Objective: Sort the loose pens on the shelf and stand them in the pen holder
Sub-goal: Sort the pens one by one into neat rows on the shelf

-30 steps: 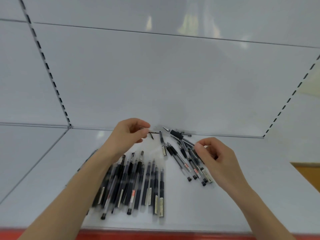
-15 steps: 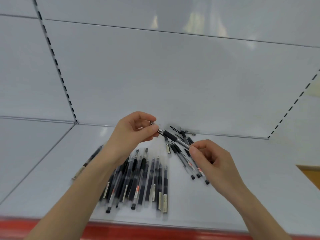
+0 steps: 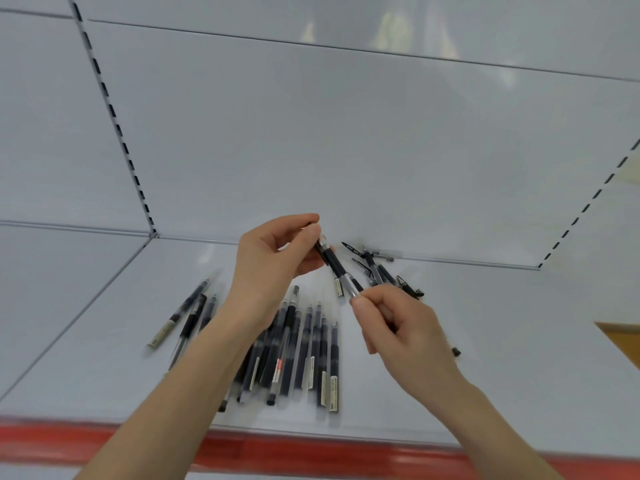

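The light is bright and even, and it comes from above. Pale shiny spots glow on the white back wall [image 3: 391,29] near the top edge. Shadows are weak: only soft grey smudges lie under the pens [image 3: 304,344] on the shelf [image 3: 519,341]. Straight lines bend toward the corners. The red strip [image 3: 52,441] along the shelf's front edge looks fuzzy, and the pens near it are a bit smeared.

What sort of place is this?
Likely a shop or stockroom: a white metal shelf with a slotted upright, a red front strip, and many similar labelled pens lying loose on it.
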A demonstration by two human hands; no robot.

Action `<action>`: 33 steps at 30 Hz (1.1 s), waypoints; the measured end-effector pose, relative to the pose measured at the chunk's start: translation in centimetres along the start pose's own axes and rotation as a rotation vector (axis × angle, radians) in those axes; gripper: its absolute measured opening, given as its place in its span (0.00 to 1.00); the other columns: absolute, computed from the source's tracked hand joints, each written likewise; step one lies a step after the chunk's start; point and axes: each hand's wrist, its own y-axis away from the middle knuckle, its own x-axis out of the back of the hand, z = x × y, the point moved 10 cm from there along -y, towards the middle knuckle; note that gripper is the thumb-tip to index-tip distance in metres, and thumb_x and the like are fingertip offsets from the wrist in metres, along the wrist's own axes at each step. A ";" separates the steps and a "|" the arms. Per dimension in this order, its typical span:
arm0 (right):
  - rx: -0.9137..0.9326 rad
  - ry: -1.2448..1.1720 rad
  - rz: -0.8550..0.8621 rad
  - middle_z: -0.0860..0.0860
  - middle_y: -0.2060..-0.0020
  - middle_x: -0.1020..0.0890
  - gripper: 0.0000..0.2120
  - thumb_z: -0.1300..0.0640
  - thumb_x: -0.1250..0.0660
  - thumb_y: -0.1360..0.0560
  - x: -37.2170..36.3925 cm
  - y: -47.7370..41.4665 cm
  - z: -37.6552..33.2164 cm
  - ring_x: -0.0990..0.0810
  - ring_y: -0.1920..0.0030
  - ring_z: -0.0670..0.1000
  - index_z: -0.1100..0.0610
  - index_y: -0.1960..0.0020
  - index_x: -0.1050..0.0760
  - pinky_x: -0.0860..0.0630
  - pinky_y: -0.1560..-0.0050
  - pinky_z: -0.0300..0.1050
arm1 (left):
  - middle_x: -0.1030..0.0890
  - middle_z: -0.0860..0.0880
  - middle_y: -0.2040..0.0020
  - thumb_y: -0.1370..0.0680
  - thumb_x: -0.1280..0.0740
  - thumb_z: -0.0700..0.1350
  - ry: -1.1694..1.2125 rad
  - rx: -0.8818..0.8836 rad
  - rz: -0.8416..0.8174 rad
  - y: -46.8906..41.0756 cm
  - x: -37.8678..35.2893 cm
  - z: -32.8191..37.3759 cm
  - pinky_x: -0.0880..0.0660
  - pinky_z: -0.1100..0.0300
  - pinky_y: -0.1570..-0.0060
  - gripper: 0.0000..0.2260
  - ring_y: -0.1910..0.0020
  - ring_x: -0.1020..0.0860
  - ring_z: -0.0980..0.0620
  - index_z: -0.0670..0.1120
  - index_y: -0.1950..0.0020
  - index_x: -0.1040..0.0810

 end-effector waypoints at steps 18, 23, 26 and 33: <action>-0.196 0.717 -0.350 0.51 0.76 0.41 0.21 0.64 0.34 0.32 -5.4 -10.0 7.1 0.43 0.76 0.49 0.57 0.74 0.45 0.47 0.74 0.42 | 0.18 0.45 0.65 0.26 0.34 0.42 -0.877 -0.018 0.056 -2.0 5.4 -3.1 0.23 0.58 0.57 0.04 0.64 0.19 0.50 0.43 0.57 0.20; -0.214 0.682 -0.333 0.52 0.78 0.42 0.20 0.66 0.37 0.31 -4.8 -10.0 7.7 0.44 0.75 0.50 0.57 0.75 0.44 0.46 0.73 0.42 | 0.18 0.45 0.57 0.25 0.35 0.42 -1.004 -0.065 -0.008 -2.6 4.5 -3.3 0.32 0.64 0.56 0.07 0.57 0.23 0.51 0.42 0.54 0.19; -0.225 0.626 -0.334 0.60 0.75 0.39 0.15 0.63 0.34 0.31 -4.0 -9.6 7.9 0.38 0.72 0.51 0.63 0.74 0.34 0.41 0.69 0.41 | 0.18 0.46 0.56 0.25 0.35 0.42 -1.039 -0.083 -0.040 -3.1 3.7 -3.7 0.34 0.65 0.56 0.07 0.57 0.24 0.53 0.42 0.53 0.19; -0.150 0.795 -0.357 0.52 0.75 0.42 0.20 0.67 0.38 0.30 -5.2 -9.0 6.5 0.45 0.75 0.49 0.56 0.73 0.46 0.47 0.74 0.42 | 0.20 0.48 0.57 0.25 0.34 0.42 -1.098 -0.112 -0.106 -3.6 2.5 -4.2 0.35 0.66 0.56 0.06 0.57 0.26 0.54 0.42 0.53 0.19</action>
